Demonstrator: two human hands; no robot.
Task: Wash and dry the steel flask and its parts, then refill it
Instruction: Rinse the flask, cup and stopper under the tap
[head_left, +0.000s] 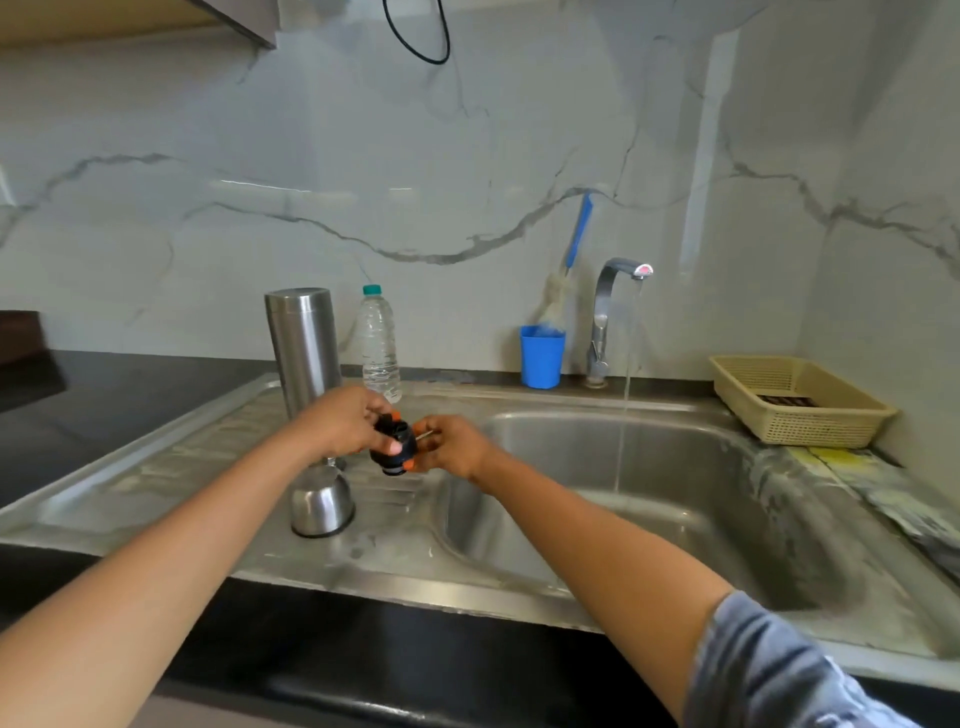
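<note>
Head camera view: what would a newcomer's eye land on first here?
The left hand and right hand meet mid-frame over the draining board, both gripping a black and orange flask lid. To their right, the tap runs a thin stream into the steel sink. Behind the left hand stands the tall steel flask, with a steel cup upside down nearer the camera.

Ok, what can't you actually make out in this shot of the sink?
All in the head view:
The flask: its lower part is hidden behind the left hand.
The metal piece pinched by the right hand beside the stopper: too small to identify.
The dark thing in the basket: too small to identify.
The brush: its lower end is hidden inside the blue cup.
</note>
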